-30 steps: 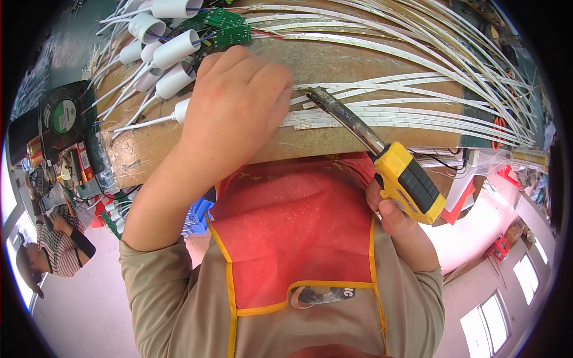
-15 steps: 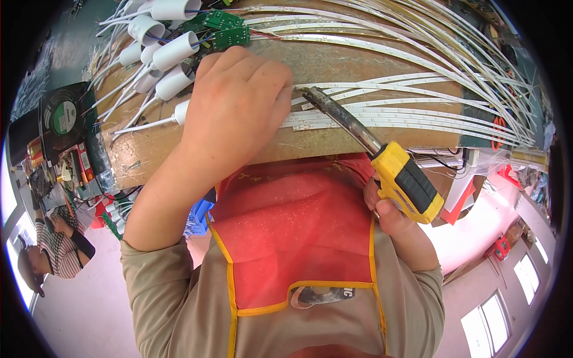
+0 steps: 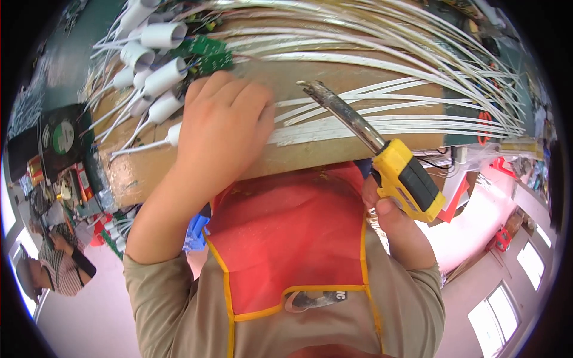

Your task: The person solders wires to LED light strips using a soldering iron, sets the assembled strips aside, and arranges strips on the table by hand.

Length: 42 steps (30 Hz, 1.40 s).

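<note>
My left hand point(image 3: 221, 131) lies palm down on the brown workbench point(image 3: 334, 77), covering the near ends of several long white LED strips point(image 3: 382, 119). Its fingers are curled over the strips; what they pinch is hidden. My right hand point(image 3: 394, 221) grips a soldering iron point(image 3: 382, 152) by its yellow and black handle. The metal barrel points up and left, its tip over the bench just right of my left hand, raised off the strips.
White tubular lamp caps point(image 3: 158, 65) with wires and small green circuit boards point(image 3: 209, 53) lie at the bench's far left. A black fan point(image 3: 57, 140) sits left of them. Another person point(image 3: 51, 271) is at the lower left. I wear a red apron point(image 3: 286, 238).
The soldering iron's tip has lifted away from the strips and swung a little right. My left hand stays pressed on the strips.
</note>
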### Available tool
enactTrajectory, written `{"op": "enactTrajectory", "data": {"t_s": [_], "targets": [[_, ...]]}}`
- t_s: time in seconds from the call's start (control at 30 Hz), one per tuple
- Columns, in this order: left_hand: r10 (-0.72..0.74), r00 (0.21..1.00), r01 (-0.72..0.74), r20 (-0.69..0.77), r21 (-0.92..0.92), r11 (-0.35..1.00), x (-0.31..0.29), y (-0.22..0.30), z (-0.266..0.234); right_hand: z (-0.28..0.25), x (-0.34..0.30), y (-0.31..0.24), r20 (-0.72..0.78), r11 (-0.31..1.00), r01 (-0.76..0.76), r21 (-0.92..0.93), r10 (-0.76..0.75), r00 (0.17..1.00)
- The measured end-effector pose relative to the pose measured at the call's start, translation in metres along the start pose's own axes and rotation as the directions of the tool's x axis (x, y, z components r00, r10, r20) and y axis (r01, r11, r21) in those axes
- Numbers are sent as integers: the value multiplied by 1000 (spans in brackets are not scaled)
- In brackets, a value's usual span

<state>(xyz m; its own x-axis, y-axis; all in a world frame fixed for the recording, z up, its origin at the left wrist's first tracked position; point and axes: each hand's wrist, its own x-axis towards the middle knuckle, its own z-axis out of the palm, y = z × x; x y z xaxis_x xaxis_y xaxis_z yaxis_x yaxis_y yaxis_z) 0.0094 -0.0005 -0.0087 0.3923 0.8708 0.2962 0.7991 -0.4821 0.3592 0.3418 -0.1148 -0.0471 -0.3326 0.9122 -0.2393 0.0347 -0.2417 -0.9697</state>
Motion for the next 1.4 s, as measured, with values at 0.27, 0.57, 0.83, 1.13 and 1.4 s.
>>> {"op": "enactTrajectory", "data": {"t_s": [0.27, 0.57, 0.83, 1.13, 1.4], "targets": [[12, 999, -13, -39, -18, 1000, 3, 3, 1, -15, 54, -34, -336, 960, 272, -65, -278, 900], [7, 1000, -7, -19, -29, 1000, 2, 1, 0, -81, 155, -114, -601, 839, 227, -495, -519, 608], [22, 999, -23, -24, -52, 998, 3, 1, -1, -64, 144, -108, -549, 943, 324, -78, -312, 775], [45, 998, -46, -43, -21, 999, 0, -2, 3, -1, 64, -46, -71, 924, 254, 285, -244, 967], [43, 998, -43, -50, -2, 999, 1, -3, 4, 24, 14, -8, 110, 985, 169, -27, -165, 980]]}}
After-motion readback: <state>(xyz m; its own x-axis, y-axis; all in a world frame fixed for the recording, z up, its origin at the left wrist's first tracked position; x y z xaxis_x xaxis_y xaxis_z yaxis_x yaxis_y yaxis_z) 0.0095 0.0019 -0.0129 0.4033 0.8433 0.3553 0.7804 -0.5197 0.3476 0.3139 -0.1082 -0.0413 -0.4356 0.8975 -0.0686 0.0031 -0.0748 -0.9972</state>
